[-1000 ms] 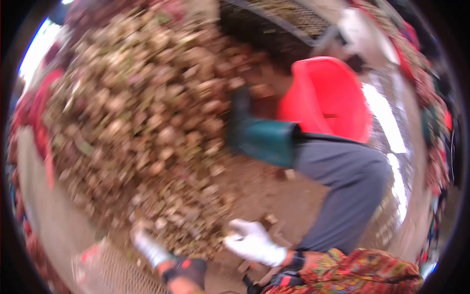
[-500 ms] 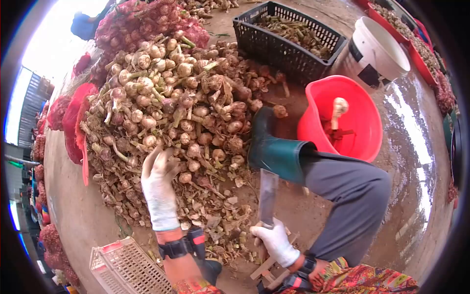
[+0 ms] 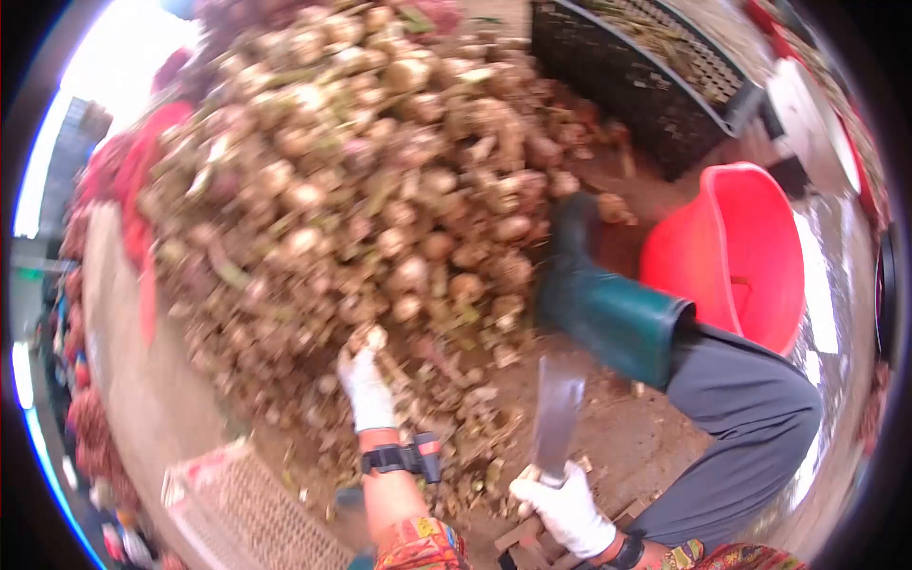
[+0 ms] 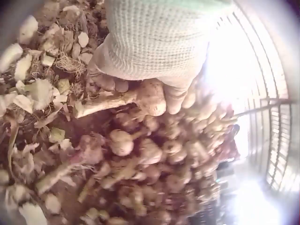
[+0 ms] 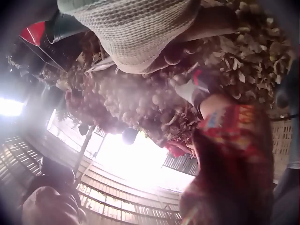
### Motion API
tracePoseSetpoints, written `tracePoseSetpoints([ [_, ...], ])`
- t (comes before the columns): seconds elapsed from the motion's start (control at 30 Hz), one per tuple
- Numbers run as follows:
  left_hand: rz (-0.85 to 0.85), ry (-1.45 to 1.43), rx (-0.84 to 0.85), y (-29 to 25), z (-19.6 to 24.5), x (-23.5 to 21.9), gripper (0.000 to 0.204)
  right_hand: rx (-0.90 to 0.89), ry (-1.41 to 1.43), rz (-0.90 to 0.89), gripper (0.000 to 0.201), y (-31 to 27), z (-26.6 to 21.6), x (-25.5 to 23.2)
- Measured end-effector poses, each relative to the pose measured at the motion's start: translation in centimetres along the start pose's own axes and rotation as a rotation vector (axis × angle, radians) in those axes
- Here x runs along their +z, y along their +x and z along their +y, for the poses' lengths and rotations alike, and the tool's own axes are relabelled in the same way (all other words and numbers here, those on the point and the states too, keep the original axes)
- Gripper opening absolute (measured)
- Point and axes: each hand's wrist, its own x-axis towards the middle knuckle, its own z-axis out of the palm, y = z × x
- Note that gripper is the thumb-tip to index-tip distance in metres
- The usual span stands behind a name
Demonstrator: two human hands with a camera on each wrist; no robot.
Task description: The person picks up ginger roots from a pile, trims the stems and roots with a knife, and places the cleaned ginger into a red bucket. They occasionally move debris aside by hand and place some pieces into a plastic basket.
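Note:
A garlic bulb with a length of stalk is pinched in my white-gloved left hand, at the lower edge of a big garlic heap. In the left wrist view the fingers curl over the bulb and the pale stalk sticks out to the left. My right hand, also gloved, grips the handle of a broad-bladed knife. The blade points up and away, apart from the garlic. Cut stalks and dry skins lie below the left hand.
Beyond the green boot stands a red bucket. A black crate of cut stalks and a white bucket are at the back right. A pale plastic basket sits at lower left.
My left hand came up to the heap, took a garlic bulb and drew back a little. The right hand stays low with the knife. A bulb seen at the red bucket is out of sight.

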Motion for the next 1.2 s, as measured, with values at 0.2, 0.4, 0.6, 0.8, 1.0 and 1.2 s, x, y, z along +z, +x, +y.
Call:
tracePoseSetpoints([
  [0.2,-0.208,-0.378,0.043,-13.7,5.7,-4.7,0.024,-0.069,-0.235,-0.128,0.012,-3.1,-1.0,1.2],
  [0.4,-0.255,-0.203,-0.042,-26.3,10.3,-8.9,0.049,-0.590,-0.636,-0.237,0.010,-2.4,1.3,-0.3],
  [0.6,-0.214,0.000,-0.108,-32.4,11.8,-13.1,0.052,-1.198,-1.202,-0.432,0.021,-8.5,0.1,1.7],
  [0.8,-0.215,-0.233,-0.024,-31.9,8.9,-14.8,0.036,-1.171,-1.291,-0.479,0.023,-9.8,0.6,1.9],
  [1.0,-0.148,-0.187,-0.016,-30.4,7.2,-14.1,0.034,-1.048,-1.334,-0.490,0.021,-6.8,2.2,1.9],
  [1.2,-0.077,-0.089,-0.046,-29.6,5.0,-14.1,0.050,-0.732,-1.435,-0.472,0.017,-1.8,5.9,1.8],
])
